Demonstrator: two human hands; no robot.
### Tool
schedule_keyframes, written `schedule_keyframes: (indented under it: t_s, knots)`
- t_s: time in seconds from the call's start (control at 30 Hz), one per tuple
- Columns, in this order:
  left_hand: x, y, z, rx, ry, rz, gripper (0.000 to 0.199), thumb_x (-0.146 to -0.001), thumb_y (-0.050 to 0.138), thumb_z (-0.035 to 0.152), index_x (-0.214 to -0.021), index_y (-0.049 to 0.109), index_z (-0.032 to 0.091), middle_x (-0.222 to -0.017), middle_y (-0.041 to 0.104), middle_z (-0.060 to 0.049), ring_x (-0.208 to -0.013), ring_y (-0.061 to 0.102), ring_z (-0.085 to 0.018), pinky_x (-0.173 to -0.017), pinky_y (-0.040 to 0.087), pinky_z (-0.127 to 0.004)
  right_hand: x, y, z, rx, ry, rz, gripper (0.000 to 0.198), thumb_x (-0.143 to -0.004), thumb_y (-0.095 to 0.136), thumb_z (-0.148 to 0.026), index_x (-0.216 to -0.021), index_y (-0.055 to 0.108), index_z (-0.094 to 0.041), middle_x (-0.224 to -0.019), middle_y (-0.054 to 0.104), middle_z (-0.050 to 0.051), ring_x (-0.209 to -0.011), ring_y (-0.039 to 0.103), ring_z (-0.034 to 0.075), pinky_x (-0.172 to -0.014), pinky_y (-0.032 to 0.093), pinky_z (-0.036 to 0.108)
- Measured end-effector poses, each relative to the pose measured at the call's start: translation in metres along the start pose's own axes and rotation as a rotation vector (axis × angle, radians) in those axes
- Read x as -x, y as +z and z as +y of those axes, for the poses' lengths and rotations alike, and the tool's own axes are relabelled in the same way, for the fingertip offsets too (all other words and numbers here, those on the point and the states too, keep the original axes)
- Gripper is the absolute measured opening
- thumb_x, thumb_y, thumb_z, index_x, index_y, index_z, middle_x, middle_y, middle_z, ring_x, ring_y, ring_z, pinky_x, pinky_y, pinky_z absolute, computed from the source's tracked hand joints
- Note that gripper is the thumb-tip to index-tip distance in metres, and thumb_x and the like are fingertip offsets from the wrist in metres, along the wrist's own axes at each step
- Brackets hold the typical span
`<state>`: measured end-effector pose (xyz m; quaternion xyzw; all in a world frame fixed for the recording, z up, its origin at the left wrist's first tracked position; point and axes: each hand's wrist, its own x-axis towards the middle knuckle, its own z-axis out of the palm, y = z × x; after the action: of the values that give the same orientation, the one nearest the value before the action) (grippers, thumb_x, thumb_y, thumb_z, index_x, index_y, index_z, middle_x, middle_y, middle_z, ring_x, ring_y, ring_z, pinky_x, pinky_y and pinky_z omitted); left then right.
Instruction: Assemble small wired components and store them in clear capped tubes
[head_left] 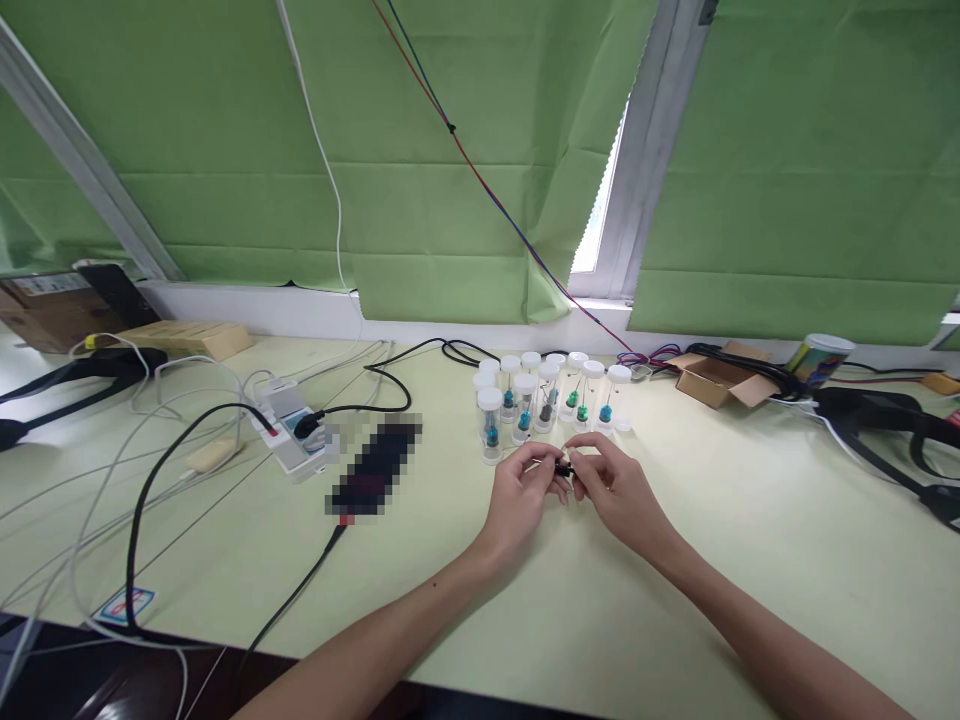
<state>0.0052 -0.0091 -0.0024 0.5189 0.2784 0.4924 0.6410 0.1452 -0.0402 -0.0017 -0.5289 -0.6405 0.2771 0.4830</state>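
My left hand [519, 495] and my right hand [621, 492] meet over the table, fingertips pinched together from both sides. Between them is a small black part [562, 468], mostly covered by the fingers; its kind cannot be made out. Just beyond the hands stand several clear tubes with white caps, among them a front-left tube [490, 428] with a blue-green piece inside. A middle tube [546, 398] contains a dark grey piece, and another tube [582, 405] a green one. Thin stems rise from several of these pieces.
Left of the hands lie a pixelated dark device [376, 468] on a black cable and a white power strip [296, 430] with tangled cords. At the back right are an open cardboard box [720, 378], a canister [817, 360] and a black strap-like frame [877, 420].
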Motion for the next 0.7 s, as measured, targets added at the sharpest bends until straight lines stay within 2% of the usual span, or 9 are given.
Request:
schedule_keyframes:
  t_s: [0.1, 0.2, 0.3, 0.43, 0.57, 0.7]
  knots:
    - [-0.0004, -0.0009, -0.0017, 0.008, 0.005, -0.013, 0.021, -0.08, 0.063, 0.036, -0.084, 0.063, 0.016, -0.077, 0.063, -0.004, -0.057, 0.06, -0.013, -0.059, 0.049, -0.029, -0.0004, -0.0002, 0.0009, 0.011, 0.027, 0.003, 0.033, -0.093, 0.04, -0.05, -0.096, 0.054, -0.02, -0.05, 0.051, -0.005, -0.044, 0.046, 0.012, -0.043, 0.035, 0.023]
    - [-0.0009, -0.0021, -0.0023, 0.014, 0.006, 0.0, 0.02, -0.081, 0.063, 0.035, -0.085, 0.063, 0.015, -0.075, 0.062, -0.004, -0.058, 0.059, -0.013, -0.059, 0.049, -0.029, -0.0007, -0.0005, 0.0008, 0.027, 0.009, 0.008, 0.031, -0.094, 0.04, -0.048, -0.095, 0.054, -0.021, -0.053, 0.054, -0.003, -0.047, 0.049, 0.012, -0.047, 0.039, 0.023]
    - [-0.0017, -0.0035, -0.0019, 0.013, 0.017, 0.045, 0.018, -0.081, 0.063, 0.032, -0.084, 0.063, 0.015, -0.071, 0.06, -0.002, -0.058, 0.058, -0.013, -0.059, 0.049, -0.028, -0.0007, -0.0008, -0.0005, 0.041, -0.034, 0.029, 0.027, -0.091, 0.047, -0.045, -0.1, 0.053, -0.02, -0.069, 0.062, 0.001, -0.057, 0.055, 0.013, -0.055, 0.045, 0.025]
    - [-0.0021, -0.0046, -0.0014, 0.01, 0.029, 0.061, 0.015, -0.081, 0.062, 0.03, -0.084, 0.063, 0.015, -0.074, 0.061, -0.002, -0.058, 0.057, -0.011, -0.061, 0.049, -0.027, 0.0003, -0.0009, -0.0003, 0.06, -0.07, 0.004, 0.028, -0.088, 0.052, -0.041, -0.108, 0.051, -0.021, -0.085, 0.061, 0.004, -0.058, 0.055, 0.013, -0.058, 0.049, 0.028]
    - [-0.0011, -0.0038, -0.0009, 0.018, 0.013, 0.036, 0.015, -0.081, 0.062, 0.03, -0.084, 0.063, 0.015, -0.072, 0.06, -0.001, -0.057, 0.057, -0.011, -0.06, 0.049, -0.028, 0.0013, -0.0004, 0.0017, 0.03, -0.086, -0.002, 0.025, -0.09, 0.05, -0.039, -0.108, 0.05, -0.021, -0.079, 0.059, 0.002, -0.064, 0.058, 0.015, -0.062, 0.05, 0.029]
    - [-0.0002, -0.0022, 0.0002, 0.019, 0.009, 0.001, 0.016, -0.082, 0.062, 0.031, -0.085, 0.062, 0.015, -0.071, 0.06, -0.002, -0.058, 0.058, -0.012, -0.059, 0.049, -0.028, 0.0017, 0.0001, 0.0016, -0.008, -0.079, -0.014, 0.023, -0.093, 0.047, -0.038, -0.107, 0.05, -0.021, -0.067, 0.059, -0.001, -0.062, 0.057, 0.015, -0.061, 0.047, 0.027]
